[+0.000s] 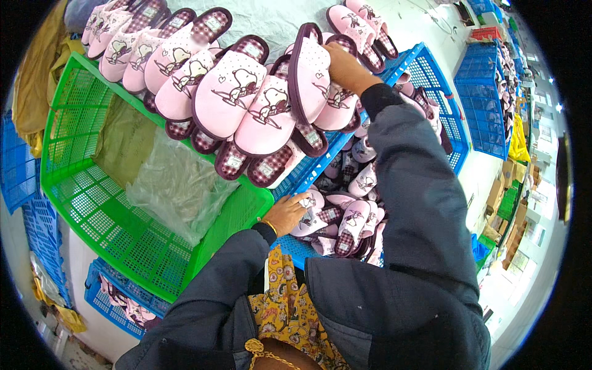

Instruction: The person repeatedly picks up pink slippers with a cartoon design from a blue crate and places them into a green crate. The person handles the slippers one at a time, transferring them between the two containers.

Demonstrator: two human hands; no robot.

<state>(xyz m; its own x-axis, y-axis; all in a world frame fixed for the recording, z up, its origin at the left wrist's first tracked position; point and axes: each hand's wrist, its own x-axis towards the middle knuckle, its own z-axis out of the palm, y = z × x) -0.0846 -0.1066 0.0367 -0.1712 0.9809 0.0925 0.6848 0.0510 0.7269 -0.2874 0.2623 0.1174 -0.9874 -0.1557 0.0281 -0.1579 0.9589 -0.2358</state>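
Note:
My right hand [347, 66] is closed on a pink slipper [310, 83] with a dark trim and a printed cartoon dog. That slipper stands tilted at the right end of a row of matching slippers [229, 92]. The row lies along the edge between the work surface and a green basket, checked insoles showing. Lower down, my left hand [287, 213] reaches over the rim of a blue crate [317, 174]. Its fingers close on the toe of another pink slipper [310, 216], partly hiding it. More loose slippers [353, 220] are heaped in this crate.
The green basket [231, 243] on the left holds a clear plastic bag [179, 185]. A pair of slippers [361, 28] lies at the back of the sheeted surface [265, 15]. Blue crates [478, 92] with slippers stand at right, another [102, 302] at lower left.

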